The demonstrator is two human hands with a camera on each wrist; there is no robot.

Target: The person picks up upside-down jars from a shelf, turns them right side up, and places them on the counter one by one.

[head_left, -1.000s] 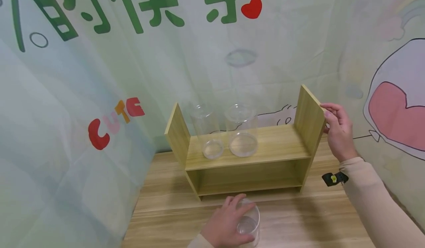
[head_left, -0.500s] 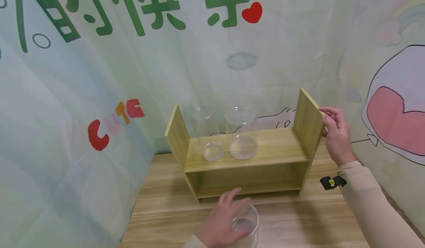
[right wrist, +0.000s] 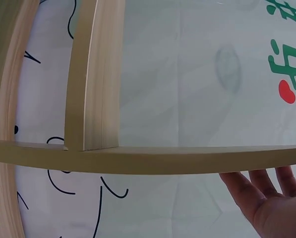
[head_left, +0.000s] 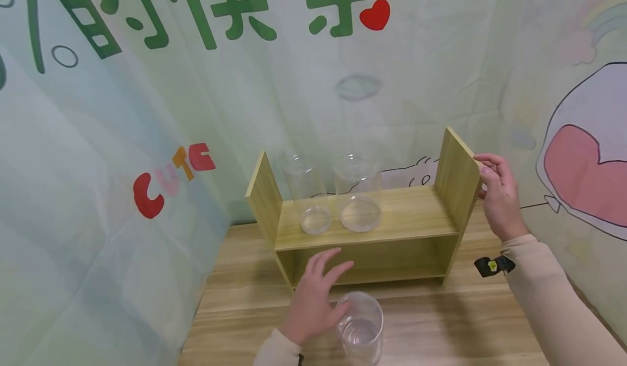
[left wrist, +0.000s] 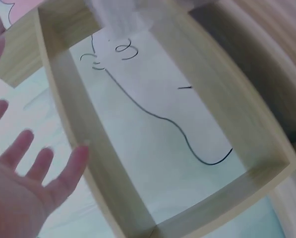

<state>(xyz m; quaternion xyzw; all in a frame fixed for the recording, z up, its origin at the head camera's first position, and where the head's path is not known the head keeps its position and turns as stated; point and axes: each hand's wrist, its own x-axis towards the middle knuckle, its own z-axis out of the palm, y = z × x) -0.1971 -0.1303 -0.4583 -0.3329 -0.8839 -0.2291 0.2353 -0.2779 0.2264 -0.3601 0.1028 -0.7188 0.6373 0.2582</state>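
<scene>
In the head view, a clear cylindrical jar stands upright on the table in front of a small wooden shelf. My left hand is just left of the jar, fingers spread, its thumb overlapping the rim in this view. The left wrist view has the same hand beside the shelf frame with nothing in it. Fingers of my right hand touch the outer face of the shelf's right side panel near its front edge; the right wrist view shows the fingers against that panel from outside.
Two taller clear jars, a narrow one and a wider one, stand side by side on the shelf's upper board. Below them is the lower compartment. A printed cloth backdrop hangs behind and beside the wooden table.
My left hand has let go of the jar on the table and moved up and left, off it. The jar stays in place. My right hand remains at the side panel.
</scene>
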